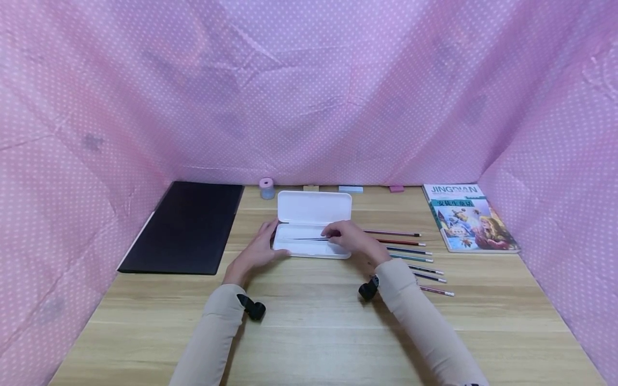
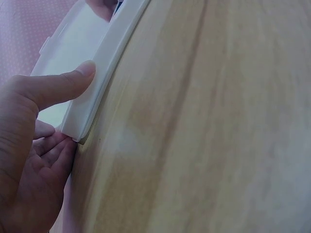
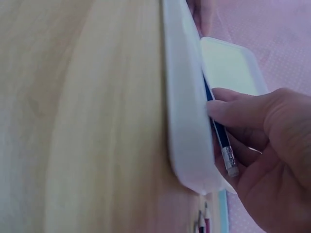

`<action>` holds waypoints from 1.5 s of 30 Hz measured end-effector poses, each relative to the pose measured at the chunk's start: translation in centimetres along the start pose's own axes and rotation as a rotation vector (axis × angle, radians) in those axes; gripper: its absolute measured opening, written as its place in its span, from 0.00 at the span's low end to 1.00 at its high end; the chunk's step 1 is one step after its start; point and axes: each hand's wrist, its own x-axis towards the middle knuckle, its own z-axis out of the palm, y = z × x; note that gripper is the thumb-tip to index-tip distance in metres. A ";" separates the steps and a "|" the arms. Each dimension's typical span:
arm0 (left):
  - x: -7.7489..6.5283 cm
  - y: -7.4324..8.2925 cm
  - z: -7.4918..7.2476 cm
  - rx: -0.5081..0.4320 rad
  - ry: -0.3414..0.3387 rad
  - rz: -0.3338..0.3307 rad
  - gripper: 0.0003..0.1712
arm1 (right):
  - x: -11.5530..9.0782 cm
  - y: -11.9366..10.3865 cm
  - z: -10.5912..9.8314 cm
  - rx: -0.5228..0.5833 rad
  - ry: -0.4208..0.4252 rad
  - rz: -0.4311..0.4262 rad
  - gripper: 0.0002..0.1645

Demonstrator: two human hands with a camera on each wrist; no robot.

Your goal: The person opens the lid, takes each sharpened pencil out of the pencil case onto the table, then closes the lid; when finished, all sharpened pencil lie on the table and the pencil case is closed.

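Observation:
A white pencil case [image 1: 315, 208] lies on the table with its lid raised at the back. My left hand [image 1: 258, 247] steadies the case's left end, its thumb on the front wall and its fingers around the corner, as the left wrist view shows. A dark blue pencil [image 3: 221, 133] with a metal ferrule and pale eraser is pinched by my right hand [image 1: 354, 238] over the case's right part. In the head view, the pencil's thin length reaches leftward inside the case. Part of the case's right side is hidden behind that hand.
Several pencils [image 1: 405, 243] lie in a fanned row right of the case. An illustrated book [image 1: 475, 225] is farther right, and a black folder [image 1: 188, 230] at left. Along the back stand a pink-and-blue cylinder [image 1: 266, 188] and small blocks, one blue [image 1: 350, 189], one pink [image 1: 396, 188].

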 end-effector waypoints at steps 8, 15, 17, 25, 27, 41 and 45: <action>0.0 -0.1 0.0 0.001 0.001 -0.005 0.59 | -2.5 0.3 -1.7 -0.028 0.064 -0.015 0.12; 0.0 0.1 -0.1 0.009 0.002 -0.015 0.59 | -5.9 1.8 -3.5 -0.005 0.160 -0.075 0.11; -0.1 0.1 -0.1 0.013 0.000 -0.016 0.59 | -7.2 2.3 -4.0 -0.023 0.185 -0.097 0.11; -0.1 0.0 -0.1 0.003 -0.007 -0.012 0.60 | -12.6 4.2 -5.4 -0.085 0.251 -0.093 0.13; -0.1 -0.1 -0.1 0.004 -0.004 -0.011 0.60 | -13.9 4.6 -5.5 -0.101 0.261 -0.086 0.14; -0.2 0.1 0.0 -0.001 -0.001 0.002 0.59 | -21.2 6.7 -3.6 -0.141 0.309 -0.001 0.15; -0.2 0.1 0.0 -0.004 -0.001 -0.006 0.59 | -22.3 7.1 -3.0 -0.144 0.331 -0.068 0.17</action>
